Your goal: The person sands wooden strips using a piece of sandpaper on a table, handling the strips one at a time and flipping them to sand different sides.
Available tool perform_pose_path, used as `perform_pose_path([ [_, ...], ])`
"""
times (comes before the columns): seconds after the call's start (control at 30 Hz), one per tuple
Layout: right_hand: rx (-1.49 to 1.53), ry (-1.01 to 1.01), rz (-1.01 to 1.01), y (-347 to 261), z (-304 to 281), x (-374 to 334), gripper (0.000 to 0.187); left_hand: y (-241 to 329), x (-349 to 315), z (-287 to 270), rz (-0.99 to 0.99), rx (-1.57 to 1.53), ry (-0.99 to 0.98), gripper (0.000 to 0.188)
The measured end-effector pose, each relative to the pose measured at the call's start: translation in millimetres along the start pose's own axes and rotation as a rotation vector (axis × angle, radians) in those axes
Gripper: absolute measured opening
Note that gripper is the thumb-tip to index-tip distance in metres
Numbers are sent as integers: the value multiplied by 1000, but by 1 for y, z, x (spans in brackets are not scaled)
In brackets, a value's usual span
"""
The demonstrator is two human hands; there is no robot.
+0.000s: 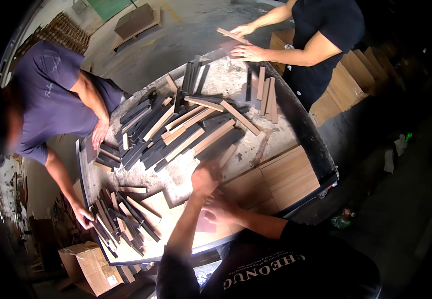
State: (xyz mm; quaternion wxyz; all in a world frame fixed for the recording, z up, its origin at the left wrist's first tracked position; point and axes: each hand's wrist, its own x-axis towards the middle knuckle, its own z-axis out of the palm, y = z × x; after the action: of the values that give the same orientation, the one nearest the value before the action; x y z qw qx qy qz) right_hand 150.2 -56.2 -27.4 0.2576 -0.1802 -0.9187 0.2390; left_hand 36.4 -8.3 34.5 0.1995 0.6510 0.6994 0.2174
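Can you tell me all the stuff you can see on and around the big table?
Worktable: one, grey, stained, centre.
Wood strips: many, dark and tan, heaped mid-table.
More strips: many, lower left corner.
Tan boards: stacked, right edge.
Cardboard box: one, brown, on the floor, lower left.
Co-workers: two, purple shirt left, black shirt top.
Left hand: on the table by the heap.
Right hand: on the tan boards.

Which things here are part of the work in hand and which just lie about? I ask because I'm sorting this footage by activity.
In the work:
left hand reaching to the heap of dark and tan flat wooden strips
right hand resting on the pale wooden panels
round worn worktable

Lying about:
brown cardboard box on the floor
stacked tan boards behind the table
green crumpled scrap
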Motion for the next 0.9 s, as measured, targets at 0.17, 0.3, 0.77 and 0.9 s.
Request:
perform_pose_path([
  [0.17,-38,30,73,-1,-4,2,30,1,-81,-36,-389,-1648,-41,30],
  [0.3,-31,17,70,-12,-22,12,34,5,-131,-27,-405,-1857,120,41],
  [0.77,7,-97,34,-8,-22,9,31,-34,-205,25,-637,-710,543,33],
  [0.9,35,-102,29,-7,-20,9,32,-36,-217,63,-678,-15,499,46],
])
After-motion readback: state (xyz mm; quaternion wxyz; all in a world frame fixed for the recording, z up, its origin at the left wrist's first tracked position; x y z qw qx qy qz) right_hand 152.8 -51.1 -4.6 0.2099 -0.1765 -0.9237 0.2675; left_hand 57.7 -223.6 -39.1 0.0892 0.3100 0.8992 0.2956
